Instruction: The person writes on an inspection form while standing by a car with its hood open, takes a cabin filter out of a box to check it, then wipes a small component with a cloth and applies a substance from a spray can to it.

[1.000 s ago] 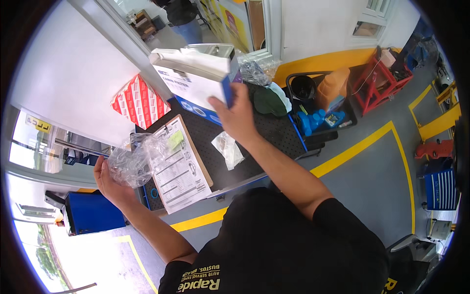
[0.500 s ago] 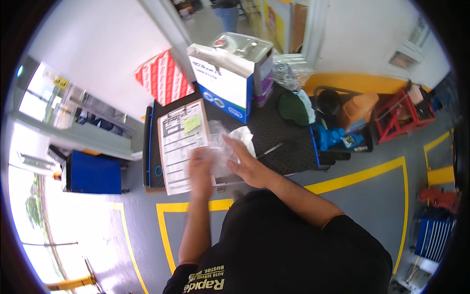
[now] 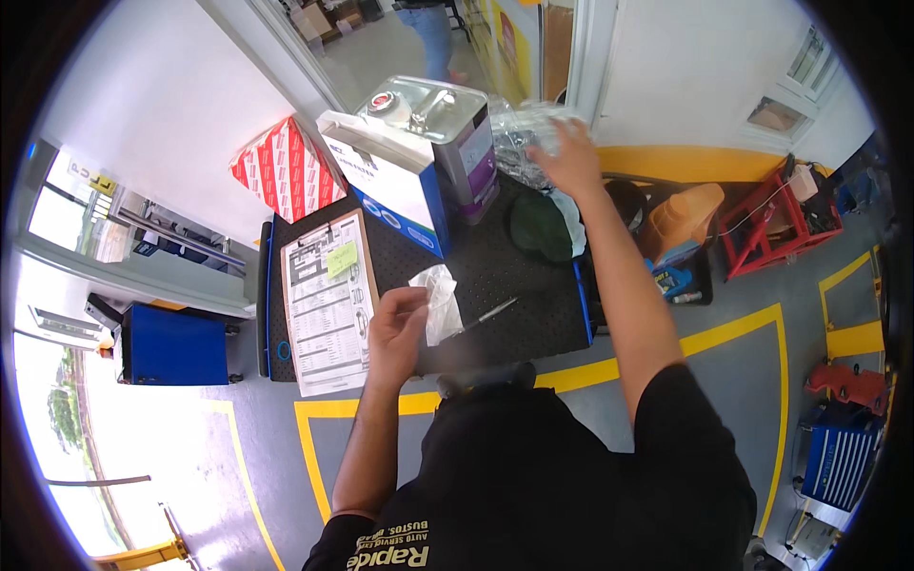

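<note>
Clear plastic wrap (image 3: 519,128) sits crumpled at the far right part of the desk (image 3: 547,328), behind a dark green cloth-like bundle (image 3: 538,228). Over the wrap reaches the right hand (image 3: 574,162), arm stretched out, thumb and fingers spread apart; whether they grasp the plastic or have released it, I cannot tell. Near the front edge, the left hand (image 3: 398,333) is raised with its fingers loosely curled, just beside a crumpled white paper (image 3: 438,309); I cannot tell whether they pinch it. To the right of that paper lies a slim pen (image 3: 490,312). Left of the hand, a clipboard (image 3: 369,249) carries a printed sheet (image 3: 324,328) with a yellow-green sticky note (image 3: 342,259). Behind these stand an open white-and-blue box (image 3: 386,186), a metal can (image 3: 466,162) with a purple label and, tilted near the wall, a red-and-white striped box (image 3: 286,171).
</note>
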A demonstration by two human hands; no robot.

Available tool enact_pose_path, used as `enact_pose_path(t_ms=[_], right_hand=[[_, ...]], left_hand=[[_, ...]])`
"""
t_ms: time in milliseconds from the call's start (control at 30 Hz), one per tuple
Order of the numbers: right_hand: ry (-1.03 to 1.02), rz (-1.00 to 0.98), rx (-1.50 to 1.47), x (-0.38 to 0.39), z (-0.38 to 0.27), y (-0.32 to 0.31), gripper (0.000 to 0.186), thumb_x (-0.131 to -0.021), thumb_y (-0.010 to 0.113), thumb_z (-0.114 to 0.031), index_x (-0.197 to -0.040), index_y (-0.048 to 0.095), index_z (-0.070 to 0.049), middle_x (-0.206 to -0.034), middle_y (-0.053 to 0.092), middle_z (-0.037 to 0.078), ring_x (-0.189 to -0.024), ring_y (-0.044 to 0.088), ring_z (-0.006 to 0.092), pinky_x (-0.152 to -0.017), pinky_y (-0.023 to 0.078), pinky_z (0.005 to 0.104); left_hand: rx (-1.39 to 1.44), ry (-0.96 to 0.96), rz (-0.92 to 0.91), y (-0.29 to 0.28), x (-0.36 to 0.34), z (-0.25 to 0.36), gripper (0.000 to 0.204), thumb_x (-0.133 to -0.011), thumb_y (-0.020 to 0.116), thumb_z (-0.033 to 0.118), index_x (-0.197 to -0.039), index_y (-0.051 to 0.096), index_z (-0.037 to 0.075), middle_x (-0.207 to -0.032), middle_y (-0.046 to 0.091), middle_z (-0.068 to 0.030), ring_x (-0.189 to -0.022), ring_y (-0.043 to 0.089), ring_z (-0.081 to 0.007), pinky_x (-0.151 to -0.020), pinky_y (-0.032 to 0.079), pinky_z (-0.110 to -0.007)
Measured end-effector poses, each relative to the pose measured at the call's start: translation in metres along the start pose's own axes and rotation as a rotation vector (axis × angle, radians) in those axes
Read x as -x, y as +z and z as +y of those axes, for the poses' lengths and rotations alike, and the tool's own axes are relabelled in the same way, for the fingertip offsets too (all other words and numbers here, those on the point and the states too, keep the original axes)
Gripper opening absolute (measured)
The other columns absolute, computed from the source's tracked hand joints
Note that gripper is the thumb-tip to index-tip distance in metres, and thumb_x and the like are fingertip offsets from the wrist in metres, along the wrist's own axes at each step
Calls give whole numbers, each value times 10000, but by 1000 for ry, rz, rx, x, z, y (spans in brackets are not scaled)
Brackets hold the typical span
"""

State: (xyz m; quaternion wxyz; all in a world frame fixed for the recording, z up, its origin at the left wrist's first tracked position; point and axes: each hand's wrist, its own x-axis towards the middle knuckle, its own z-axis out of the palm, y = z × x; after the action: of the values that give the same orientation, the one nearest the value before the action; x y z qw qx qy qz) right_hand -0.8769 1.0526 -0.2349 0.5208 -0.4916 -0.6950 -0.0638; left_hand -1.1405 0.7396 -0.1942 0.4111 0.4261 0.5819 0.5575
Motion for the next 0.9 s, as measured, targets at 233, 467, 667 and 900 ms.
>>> enact_pose_path(t_ms=[233,467,667,900], right_hand=[[350,-494,-26,9,66,30,380,-826,609,-64,-1202,659,-53,-1257,645,224,-1224,580,408,-1057,450,452],[701,21,-617,77,108,-103,312,-839,583,-5,-1121,716,0,-1001,700,87,-865,641,164,-757,532,326],[828,-62,-829,152,25,-147,340,-820,531,17,-1123,684,15,-1026,698,67,-887,658,177,-815,530,293],[839,-201,-831,164,-65,-150,399,-816,507,30,-1189,644,-8,-1112,670,59,-1017,619,146,-910,485,276]], left_hand=[[-559,104,-280,-5,16,15,237,-889,716,-16,-1118,661,10,-1122,663,-108,-1021,669,-231,-876,541,-330],[-649,97,-149,-45,31,-13,278,-853,751,62,-1117,671,29,-1156,659,-125,-1010,675,-302,-836,554,-363],[-952,341,-102,-3,-7,-39,409,-823,798,151,-1211,693,77,-1291,632,-120,-1161,590,-347,-999,490,-434],[-1139,443,-344,-20,-36,-69,274,-847,757,158,-1111,717,95,-1183,673,-101,-1125,605,-327,-978,484,-431]])
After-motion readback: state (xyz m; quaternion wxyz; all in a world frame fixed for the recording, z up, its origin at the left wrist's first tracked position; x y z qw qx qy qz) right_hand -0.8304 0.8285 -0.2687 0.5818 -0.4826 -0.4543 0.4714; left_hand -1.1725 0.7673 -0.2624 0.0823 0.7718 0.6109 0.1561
